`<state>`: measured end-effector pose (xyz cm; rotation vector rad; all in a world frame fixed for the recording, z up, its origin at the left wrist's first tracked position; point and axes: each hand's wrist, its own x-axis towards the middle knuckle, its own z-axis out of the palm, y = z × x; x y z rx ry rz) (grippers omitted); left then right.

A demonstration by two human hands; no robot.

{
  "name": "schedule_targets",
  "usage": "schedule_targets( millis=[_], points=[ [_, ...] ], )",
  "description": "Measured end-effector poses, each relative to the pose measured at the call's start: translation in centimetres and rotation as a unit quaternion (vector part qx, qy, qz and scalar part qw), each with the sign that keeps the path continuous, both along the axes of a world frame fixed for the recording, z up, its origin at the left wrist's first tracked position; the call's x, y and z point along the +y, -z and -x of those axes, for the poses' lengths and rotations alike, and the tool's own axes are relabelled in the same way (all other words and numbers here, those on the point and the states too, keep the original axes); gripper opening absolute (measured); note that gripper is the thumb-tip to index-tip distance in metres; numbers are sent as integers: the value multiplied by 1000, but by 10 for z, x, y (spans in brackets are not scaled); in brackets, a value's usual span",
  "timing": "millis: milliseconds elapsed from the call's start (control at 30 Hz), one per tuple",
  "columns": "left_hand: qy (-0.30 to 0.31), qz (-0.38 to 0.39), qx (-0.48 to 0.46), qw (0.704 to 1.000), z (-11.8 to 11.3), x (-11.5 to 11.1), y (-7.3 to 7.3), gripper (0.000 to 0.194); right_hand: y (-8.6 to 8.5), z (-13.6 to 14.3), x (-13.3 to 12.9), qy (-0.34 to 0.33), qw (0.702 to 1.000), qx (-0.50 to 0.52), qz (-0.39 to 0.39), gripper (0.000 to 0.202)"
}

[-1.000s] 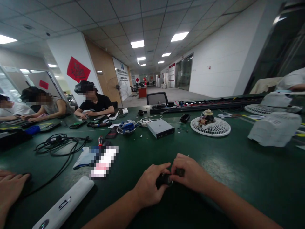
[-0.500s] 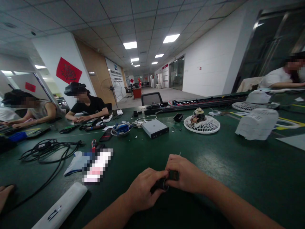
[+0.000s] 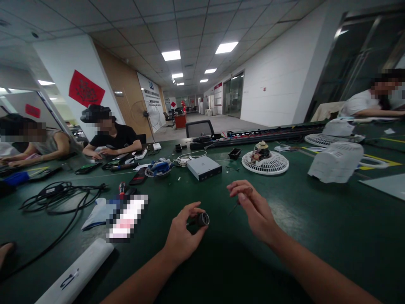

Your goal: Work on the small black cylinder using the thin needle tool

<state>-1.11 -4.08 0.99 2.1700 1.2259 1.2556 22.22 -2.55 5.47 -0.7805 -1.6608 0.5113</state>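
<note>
A small black cylindrical part [image 3: 202,219] with a round, ringed end is held between the thumb and fingers of my left hand [image 3: 184,232]. My right hand [image 3: 255,209] is up and to the right of it, its fingers pinched on a thin dark tool [image 3: 233,208] that points down and left. The two hands are apart. Beyond them on the green table [image 3: 177,196] lie a grey disc drive [image 3: 204,166], a small black tray [image 3: 235,153] and a white fan grille [image 3: 267,162] with a motor on it.
On the left are a long white case [image 3: 76,272], coiled black cables [image 3: 60,194], a blue-white packet [image 3: 99,213] and a red-handled screwdriver [image 3: 122,189]. A white plastic housing [image 3: 337,162] stands at right. Other people sit at the far left and far right.
My hands have moved apart. My right hand has risen away from the black part, and the thin tool in it now shows more clearly. The black part's ringed end now faces right.
</note>
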Motion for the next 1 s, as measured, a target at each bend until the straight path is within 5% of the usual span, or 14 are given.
schedule_targets(
  millis=[133, 433, 1000],
  points=[
    [-20, 35, 14, 999, 1, 2, -4, 54, 5, -1, 7, -7, 995, 71, 65, 32],
    [20, 40, 37, 998, -1, -5, -9, 54, 25, 9, 13, -157, 971, 48, 172, 30],
    [25, 84, 60, 994, 0, 0, -10, 55, 25, 9, 14, -153, 971, 35, 178, 31]
  ],
)
